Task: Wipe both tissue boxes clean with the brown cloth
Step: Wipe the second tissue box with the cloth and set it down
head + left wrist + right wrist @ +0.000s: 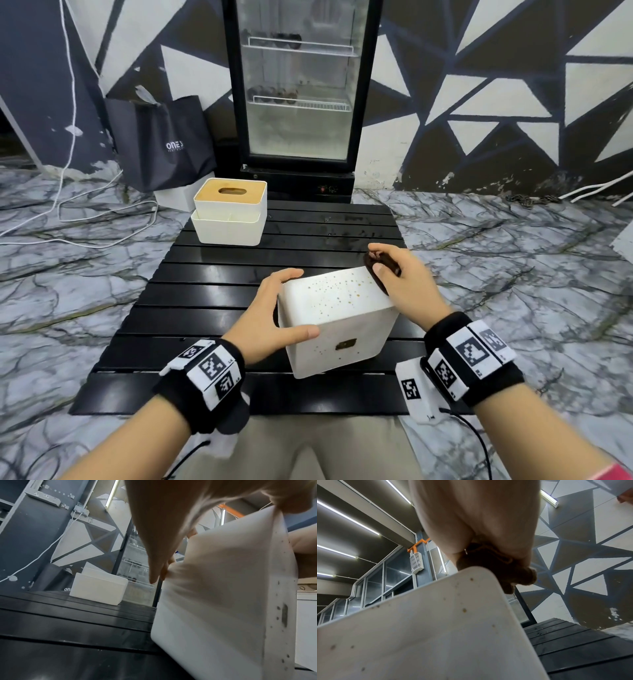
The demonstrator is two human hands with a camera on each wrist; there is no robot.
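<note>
- White spotted box (337, 318) is sitting tipped on the black slatted table (205, 284), near edge, right in front of the person; speckled face is pointing up and toward the head camera.
- Left hand (274, 313) is gripping the box's left side: fingers curled over the far-left top corner, thumb lying along the near top edge. Left wrist view is showing fingers (161, 566) pressed on the plain side wall.
- Right hand (399, 277) is pinching the brown cloth (380, 270), bunched up, fingers closed around it. Right wrist view is showing the cloth (498, 568) touching the box's far-right rounded corner (481, 572).
- Key relation: dirty face is lying down and to the left of the cloth, toward the person. Cloth is sitting at the far-right corner, so the stroke probably needs to be pulling inward and leftward across the specks, toward the holding hand.
- Box's long axis is running roughly left-far to right-near across the table; the speckled face is slanting, far edge higher.
- Right hand is the nearer one to the specks' right end; left hand is busy bracing, so it is looking like the steadying hand only.
- Specks are also showing on the near face around a small dark mark (346, 344); that face is looking unwiped.
- Second box (230, 210), white with a wooden lid, is standing well apart at the table's far-left, upright, nobody touching it; judging it as not yet in hand.
- Risk guess: pushing the stroke toward the left grip could be tipping the box further if the brace is loose.
</note>
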